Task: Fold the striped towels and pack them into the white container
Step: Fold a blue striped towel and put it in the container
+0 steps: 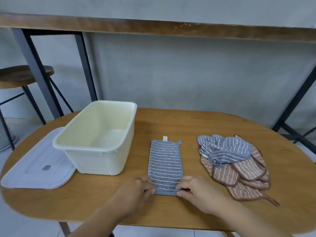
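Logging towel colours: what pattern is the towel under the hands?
Blue-grey towel with thin white stripes; head view.

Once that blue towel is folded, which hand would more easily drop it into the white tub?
Probably the left hand. Both hands pinch the blue striped towel at its near edge, but the white container stands on the left, while the right hand would cross over.

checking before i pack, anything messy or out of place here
Only the heap at the table's right: blue and brown striped towels lie crumpled, unfolded. The white container stands upright, empty, its lid beside it.
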`<state>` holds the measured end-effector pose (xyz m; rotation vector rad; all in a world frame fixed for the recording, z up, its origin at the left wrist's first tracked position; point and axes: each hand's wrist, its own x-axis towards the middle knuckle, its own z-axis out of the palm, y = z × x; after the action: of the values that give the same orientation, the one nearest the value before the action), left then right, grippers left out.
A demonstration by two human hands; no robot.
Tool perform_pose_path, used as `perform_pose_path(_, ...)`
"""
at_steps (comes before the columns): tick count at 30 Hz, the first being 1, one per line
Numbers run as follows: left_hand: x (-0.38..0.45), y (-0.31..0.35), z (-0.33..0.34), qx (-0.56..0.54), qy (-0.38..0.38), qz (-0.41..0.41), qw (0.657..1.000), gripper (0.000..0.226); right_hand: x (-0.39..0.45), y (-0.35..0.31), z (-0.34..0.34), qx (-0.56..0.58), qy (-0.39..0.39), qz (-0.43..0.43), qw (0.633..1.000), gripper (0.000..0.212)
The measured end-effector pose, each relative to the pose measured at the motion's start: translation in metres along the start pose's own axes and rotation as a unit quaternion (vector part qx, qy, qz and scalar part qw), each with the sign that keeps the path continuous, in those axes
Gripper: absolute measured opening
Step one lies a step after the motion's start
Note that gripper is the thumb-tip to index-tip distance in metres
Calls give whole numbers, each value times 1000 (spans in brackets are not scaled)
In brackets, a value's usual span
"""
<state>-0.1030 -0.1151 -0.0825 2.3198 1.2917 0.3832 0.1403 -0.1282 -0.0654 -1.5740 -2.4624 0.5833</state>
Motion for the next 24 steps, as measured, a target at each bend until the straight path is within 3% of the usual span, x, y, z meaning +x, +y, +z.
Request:
perform_pose_path(6, 3, -1, -1, -111, 19, -99, 989, 8, 2, -7, 3, 172, -15, 85, 981, 4)
perform_pose_path(11, 5, 0, 3, -62, 47, -56, 995, 11, 3, -12, 12, 80, 73, 63, 992, 5)
perform_pose_path(14, -1, 1, 1, 15, 46, 18, 999, 9, -3, -17, 14, -4, 56, 4, 998, 18)
perform_pose_path(18, -3, -5, -1, 40, 23, 39, 998, 21, -10, -16, 15, -70, 39, -15, 997, 35)
perform_pose_path(21, 1, -2, -2, 42, 23, 41, 998, 15, -8, -18, 14, -51, 46, -15, 998, 29)
perform_pose_path(24, 7, 0, -3, 20, 16, 5, 1000, 14, 1, -14, 8, 33, 37, 38, 998, 16)
